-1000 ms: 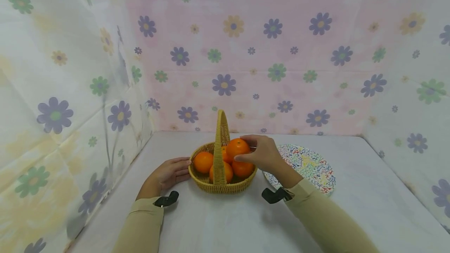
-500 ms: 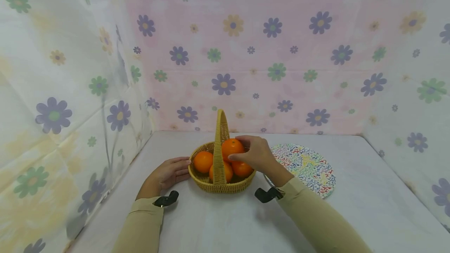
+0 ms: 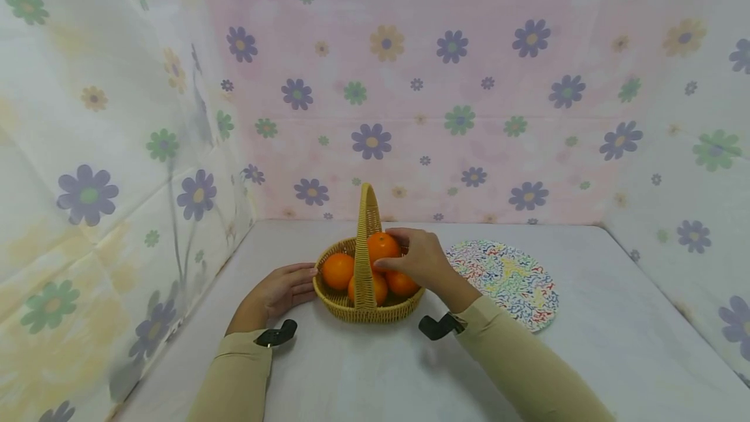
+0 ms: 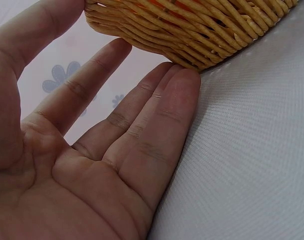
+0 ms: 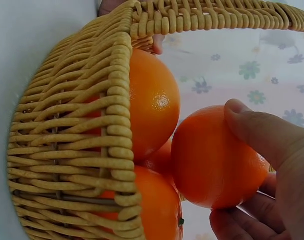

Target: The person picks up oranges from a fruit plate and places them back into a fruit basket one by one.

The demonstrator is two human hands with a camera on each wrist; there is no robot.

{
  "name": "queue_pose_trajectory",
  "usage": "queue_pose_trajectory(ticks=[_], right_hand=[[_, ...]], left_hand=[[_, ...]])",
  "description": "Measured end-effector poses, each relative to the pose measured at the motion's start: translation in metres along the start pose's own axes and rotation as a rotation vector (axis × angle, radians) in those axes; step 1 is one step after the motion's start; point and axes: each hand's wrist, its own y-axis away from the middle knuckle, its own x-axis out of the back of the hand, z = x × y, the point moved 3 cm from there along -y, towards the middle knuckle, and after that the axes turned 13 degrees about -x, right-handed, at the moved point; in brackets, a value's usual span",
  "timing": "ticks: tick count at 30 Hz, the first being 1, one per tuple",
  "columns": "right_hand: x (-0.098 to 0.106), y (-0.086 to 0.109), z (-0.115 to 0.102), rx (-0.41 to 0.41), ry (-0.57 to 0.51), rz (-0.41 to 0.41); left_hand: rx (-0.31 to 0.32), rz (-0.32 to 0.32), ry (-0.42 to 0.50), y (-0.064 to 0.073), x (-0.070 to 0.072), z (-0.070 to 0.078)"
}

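Note:
A yellow wicker basket (image 3: 369,314) with a tall arched handle stands on the table and holds several oranges. My right hand (image 3: 420,258) grips one orange (image 3: 382,247) between thumb and fingers, just behind the handle and above the others. In the right wrist view this gripped orange (image 5: 216,157) sits higher than the rim, close against the oranges beneath. My left hand (image 3: 287,290) touches the basket's left side with nearly straight fingers. Seen from the left wrist, the fingertips (image 4: 179,92) meet the woven wall (image 4: 201,35) near its base.
To the right lies a round placemat (image 3: 510,282) with a multicoloured speckled pattern, partly behind the right forearm. The table has a white cloth (image 3: 363,376). Flower-printed fabric (image 3: 433,116) walls in the back and both sides.
My right hand has moved left and slightly lower with the orange, bringing it closer to the handle. The left hand stays at the basket's side.

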Motion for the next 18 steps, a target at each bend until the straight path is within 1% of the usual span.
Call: queue_pose_trajectory(ticks=[5, 13, 18], right_hand=[[-0.0017, 0.0014, -0.0025, 0.0, 0.008, -0.006], [-0.0022, 0.0023, -0.0038, 0.017, 0.042, 0.011], [-0.0031, 0.0043, -0.0027, 0.005, 0.027, 0.014]], left_hand=[[0.004, 0.003, 0.008, 0.0003, -0.0002, 0.0005], [0.004, 0.004, 0.002, 0.0009, -0.0008, 0.0017], [-0.001, 0.0, 0.001, 0.0015, -0.0004, 0.001]])
